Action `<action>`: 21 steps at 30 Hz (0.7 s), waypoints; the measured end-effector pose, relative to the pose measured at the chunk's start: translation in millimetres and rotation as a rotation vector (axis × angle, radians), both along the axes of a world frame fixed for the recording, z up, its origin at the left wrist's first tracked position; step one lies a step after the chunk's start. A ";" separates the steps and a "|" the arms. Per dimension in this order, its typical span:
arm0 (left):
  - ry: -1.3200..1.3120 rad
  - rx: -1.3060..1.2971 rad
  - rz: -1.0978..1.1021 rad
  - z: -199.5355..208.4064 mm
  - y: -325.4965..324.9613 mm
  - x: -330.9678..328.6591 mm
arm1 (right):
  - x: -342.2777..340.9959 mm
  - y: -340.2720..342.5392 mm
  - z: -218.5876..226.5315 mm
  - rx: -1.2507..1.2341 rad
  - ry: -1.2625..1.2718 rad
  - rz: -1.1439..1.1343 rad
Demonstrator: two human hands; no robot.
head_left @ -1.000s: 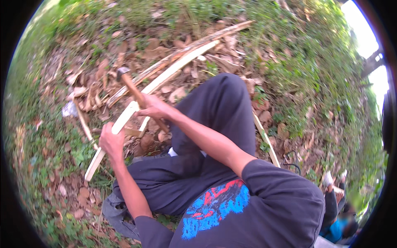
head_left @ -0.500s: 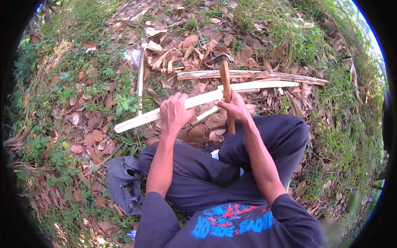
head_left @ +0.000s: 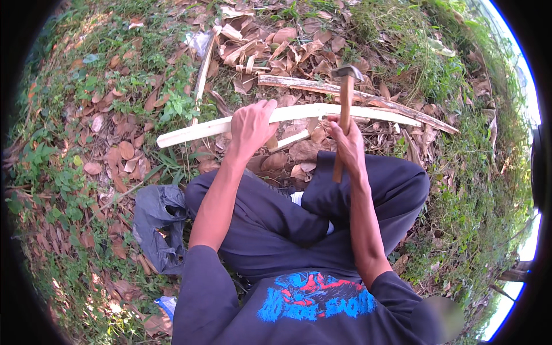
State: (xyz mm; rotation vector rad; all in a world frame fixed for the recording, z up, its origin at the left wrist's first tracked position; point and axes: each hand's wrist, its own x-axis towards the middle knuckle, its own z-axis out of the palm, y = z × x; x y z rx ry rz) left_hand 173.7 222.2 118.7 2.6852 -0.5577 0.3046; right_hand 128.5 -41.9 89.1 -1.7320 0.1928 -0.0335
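Observation:
A pale, squared wooden strip (head_left: 198, 131) lies crosswise in front of my knees. My left hand (head_left: 251, 127) is wrapped over it near its middle. My right hand (head_left: 351, 146) is closed on the wooden handle of a claw hammer (head_left: 347, 98), held upright with its metal head at the far end. The hammer is just right of where the strip meets a second pale strip (head_left: 385, 115); part of that joint is hidden. My right fingertips are close to the joint, and whether they touch it I cannot tell.
A bark-edged strip (head_left: 310, 85) lies beyond. Another thin strip (head_left: 202, 77) points away from me, near clear plastic (head_left: 198, 41). A short pale piece (head_left: 292, 140) rests before my crossed legs. A dark plastic bag (head_left: 158, 221) sits at my left knee among leaves and grass.
The pale strip's left end has swung away from me, bringing the strip nearly in line with the second one. My right hand and the hammer have moved right. The view has shifted slightly.

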 end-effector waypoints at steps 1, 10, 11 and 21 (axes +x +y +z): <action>-0.039 -0.013 -0.020 -1.5 1.0 1.0 | -13.0 3.2 7.9 0.138 -0.004 -0.074; -0.124 0.043 0.009 -30.6 6.5 -1.8 | -91.1 6.8 144.9 -0.481 0.154 -0.039; -0.142 0.040 0.014 -32.7 6.6 0.0 | -90.9 11.0 142.4 -0.540 0.156 0.007; -0.228 0.087 0.038 -37.5 3.9 -5.0 | -104.2 46.7 152.8 -0.303 0.317 0.029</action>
